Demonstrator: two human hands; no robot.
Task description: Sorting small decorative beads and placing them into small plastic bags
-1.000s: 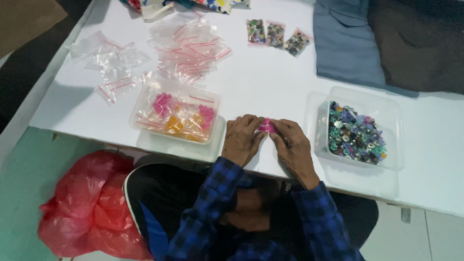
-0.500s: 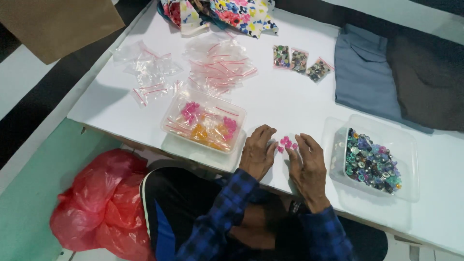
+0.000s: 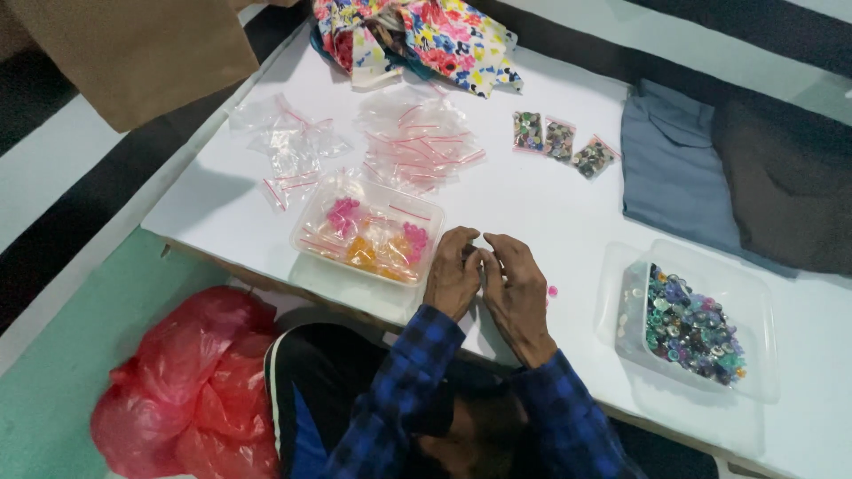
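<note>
Small pink beads (image 3: 551,290): a few lie on the white table (image 3: 550,204), just right of the right hand (image 3: 515,297). Right hand: fingers curled, tips meeting those of the left hand (image 3: 453,277); cannot tell what, if anything, is pinched between them. Left hand: fingers bent inward, resting at the table's near edge, just beside a clear tray (image 3: 368,232) of pink and orange beads in small bags. Clear tray of dark mixed beads (image 3: 692,324): right of the hands, apart. Empty zip bags with red strips (image 3: 417,137): heaped beyond the left tray. Three filled bead bags (image 3: 559,142): farther back. Folded grey cloth (image 3: 670,164): far right. Red plastic bag (image 3: 191,381): on the floor, left
</note>
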